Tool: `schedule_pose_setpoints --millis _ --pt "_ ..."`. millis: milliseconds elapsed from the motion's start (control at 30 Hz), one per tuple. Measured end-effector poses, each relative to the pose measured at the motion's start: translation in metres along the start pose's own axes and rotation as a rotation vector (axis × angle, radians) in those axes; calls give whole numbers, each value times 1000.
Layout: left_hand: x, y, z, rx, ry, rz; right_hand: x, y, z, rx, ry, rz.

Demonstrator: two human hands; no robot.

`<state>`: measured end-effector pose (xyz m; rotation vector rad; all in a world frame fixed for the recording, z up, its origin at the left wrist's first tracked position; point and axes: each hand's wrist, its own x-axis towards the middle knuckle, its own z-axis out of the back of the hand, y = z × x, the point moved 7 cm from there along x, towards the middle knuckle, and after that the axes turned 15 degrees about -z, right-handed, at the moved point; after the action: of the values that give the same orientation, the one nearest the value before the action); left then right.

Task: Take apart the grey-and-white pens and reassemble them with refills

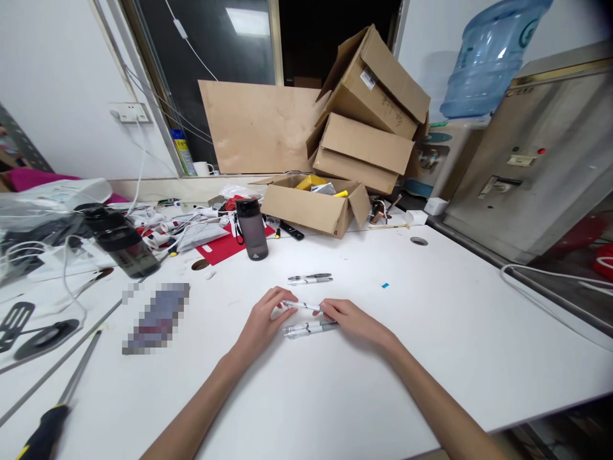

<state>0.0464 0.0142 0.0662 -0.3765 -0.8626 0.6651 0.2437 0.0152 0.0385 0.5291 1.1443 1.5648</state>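
My left hand (262, 321) and right hand (352, 319) pinch the thin pen (301, 306) by its ends, nearer me than the grey bottle (252, 231). I judge a slack pinch could drop it onto the second pen (306, 329).

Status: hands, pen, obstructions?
Left hand and right hand each pinch one end of white pen. Second pen on table close beside it. Pen pair beyond, apart.
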Motion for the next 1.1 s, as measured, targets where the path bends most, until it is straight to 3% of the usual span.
schedule_pose_setpoints --millis 167,367,600,900,1100 --pt "0 -1 -1 108 66 -57 -6 6 -2 -104 -5 27" --pt "0 -2 -11 306 227 -143 -5 9 -2 -333 -148 108" --pt "-7 1 -15 390 179 -66 -4 11 -5 -455 -266 148" --pt "-9 10 -9 220 91 89 -7 20 6 -170 -305 210" --pt "-8 10 -7 172 83 127 2 10 8 -113 -226 152"
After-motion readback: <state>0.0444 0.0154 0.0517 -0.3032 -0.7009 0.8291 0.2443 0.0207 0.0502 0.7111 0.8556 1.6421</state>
